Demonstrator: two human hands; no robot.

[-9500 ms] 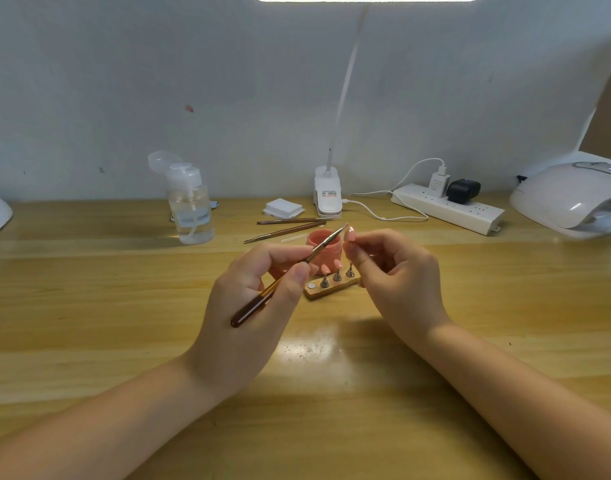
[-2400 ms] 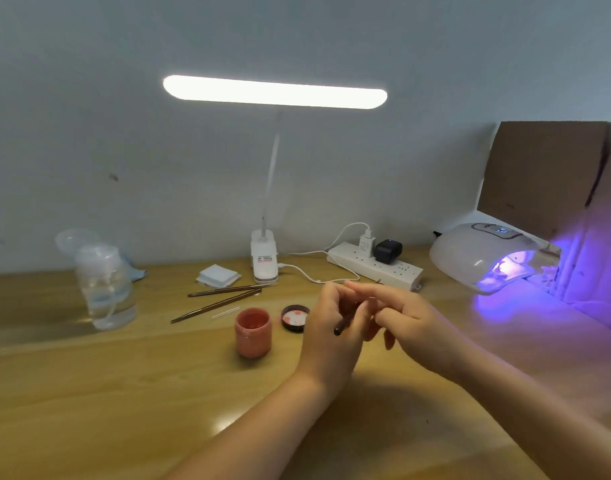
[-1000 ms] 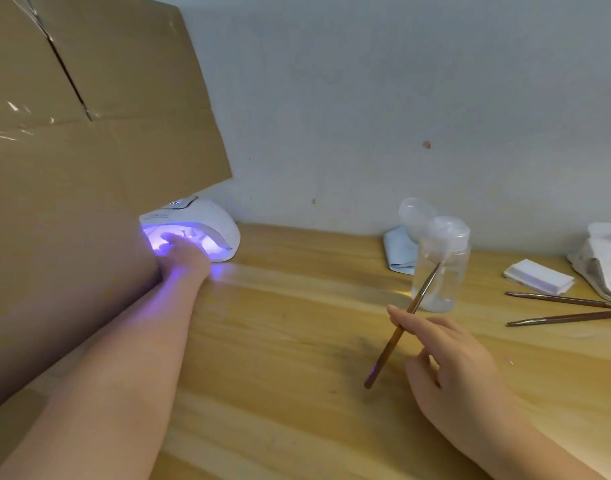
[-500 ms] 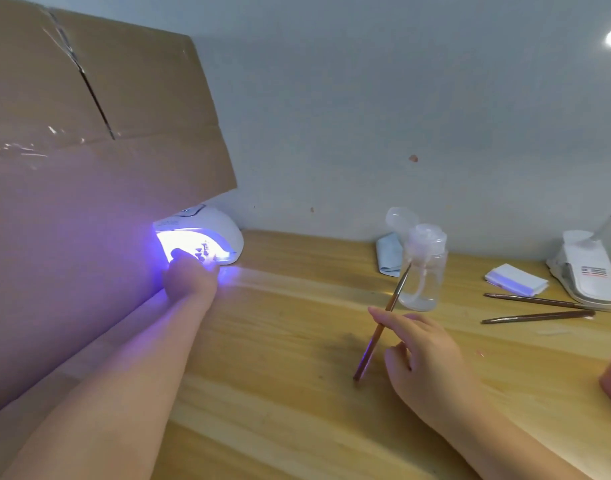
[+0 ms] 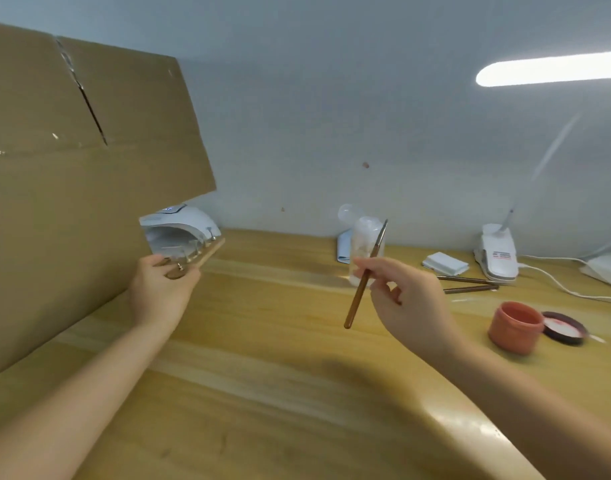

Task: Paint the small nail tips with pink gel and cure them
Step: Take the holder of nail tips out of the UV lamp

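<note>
Clearance around the curing lamp (image 5: pixel 183 225)
Cardboard (image 5: pixel 72 188) blocks its left; a wooden rack (image 5: pixel 210 252) crosses its mouth; bare table (image 5: pixel 280 271) lies to its right.

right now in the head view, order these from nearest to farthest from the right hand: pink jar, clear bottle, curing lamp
From the right hand, which holds the brush:
1. Clear bottle, just behind the fingers.
2. Pink jar, on the table to the right, beside its lid.
3. Curing lamp, far left by the cardboard, behind the left hand.

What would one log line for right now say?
left hand: holds wooden nail-tip stand | right hand: holds brush | curing lamp: no glow | pink gel jar: open
</note>
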